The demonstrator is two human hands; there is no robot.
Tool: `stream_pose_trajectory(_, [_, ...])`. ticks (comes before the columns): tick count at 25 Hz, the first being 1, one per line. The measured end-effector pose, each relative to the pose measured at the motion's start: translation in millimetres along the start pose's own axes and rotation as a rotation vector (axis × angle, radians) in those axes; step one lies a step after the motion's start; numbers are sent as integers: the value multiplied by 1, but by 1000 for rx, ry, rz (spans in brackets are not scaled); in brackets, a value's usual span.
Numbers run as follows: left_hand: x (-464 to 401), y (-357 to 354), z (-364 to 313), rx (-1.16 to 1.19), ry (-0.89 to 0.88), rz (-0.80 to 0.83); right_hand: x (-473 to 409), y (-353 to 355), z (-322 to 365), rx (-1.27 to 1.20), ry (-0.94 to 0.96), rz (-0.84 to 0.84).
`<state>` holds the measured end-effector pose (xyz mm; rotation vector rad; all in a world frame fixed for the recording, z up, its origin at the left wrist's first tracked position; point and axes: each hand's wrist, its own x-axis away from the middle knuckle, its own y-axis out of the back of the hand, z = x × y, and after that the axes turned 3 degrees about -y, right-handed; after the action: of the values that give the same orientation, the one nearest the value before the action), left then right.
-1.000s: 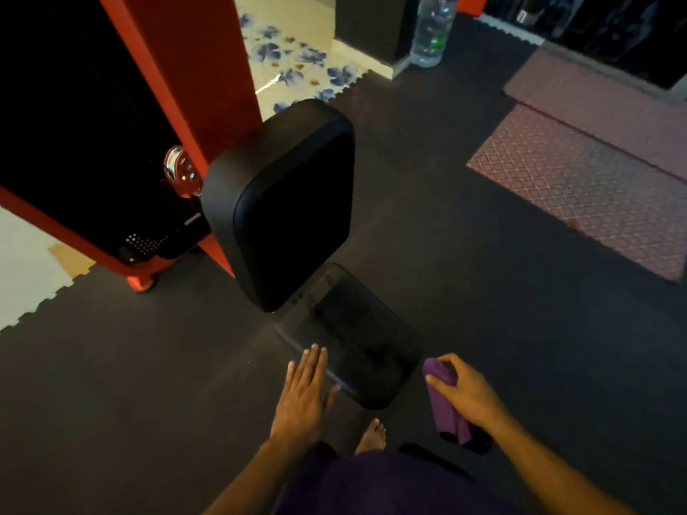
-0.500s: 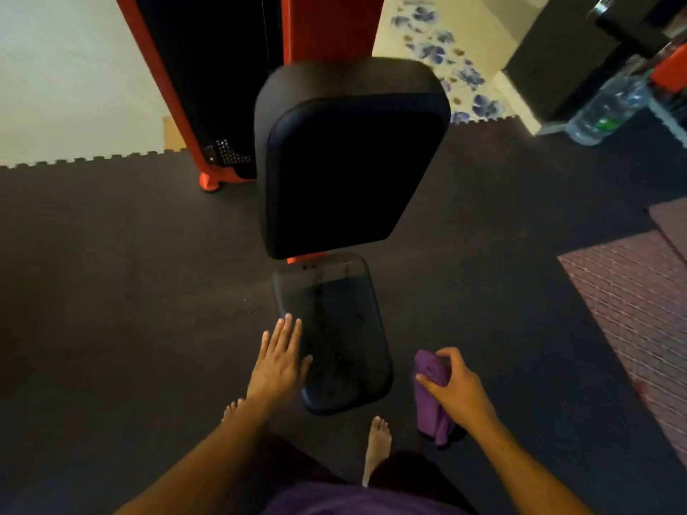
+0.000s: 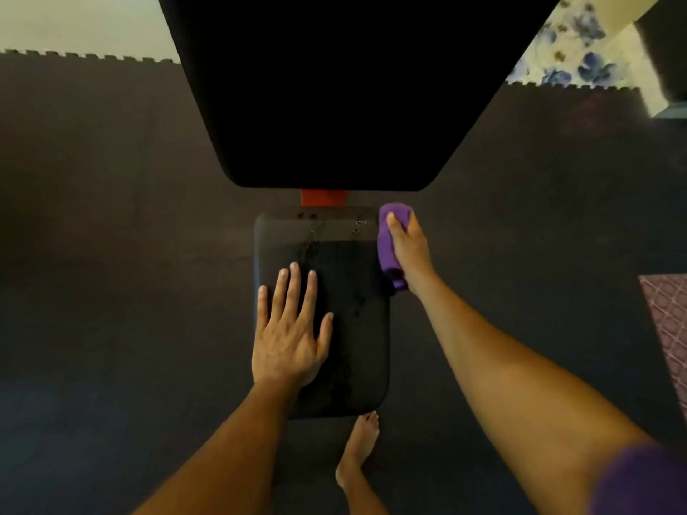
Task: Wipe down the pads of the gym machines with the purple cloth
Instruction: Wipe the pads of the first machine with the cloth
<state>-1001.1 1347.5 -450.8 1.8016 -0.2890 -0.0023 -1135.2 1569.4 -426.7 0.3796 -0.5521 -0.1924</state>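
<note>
A black seat pad lies low in front of me, its surface dusty and marked. Above it looms the large black back pad, filling the upper middle of the view. My left hand rests flat on the seat pad's left side, fingers straight and spread. My right hand grips the bunched purple cloth against the seat pad's far right edge, close under the back pad.
An orange frame piece joins the two pads. Dark foam floor mats surround the machine. A bare foot stands just below the seat pad. A patterned reddish mat lies at the right edge; floral tiles show at the upper right.
My head has moved in close over the machine. The left hand slid onto the seat pad and lies flat. The right hand carried the cloth forward to the pad's far right edge.
</note>
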Motion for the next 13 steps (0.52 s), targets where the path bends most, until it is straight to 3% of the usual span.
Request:
stream_pose_trajectory(3, [-3,-2,1,-11,3,3,0,-18,-21,-6,12,-11])
stream_pose_trajectory(7, [-1,-4,1,-36,5,-11,150,-15,-108,-107,-226,2])
stream_pose_trajectory(9, [-3,-4,1,-40,4,-15,211,-14,-129,-16,-249,35])
stream_pose_trajectory(11, [-2,-3,1,-49,7,-5,194,-17,-124,151,-197,-78])
stream_pose_trajectory(13, [0,-3,1,-62,-2,1,128,-21,-84,79,-122,-84])
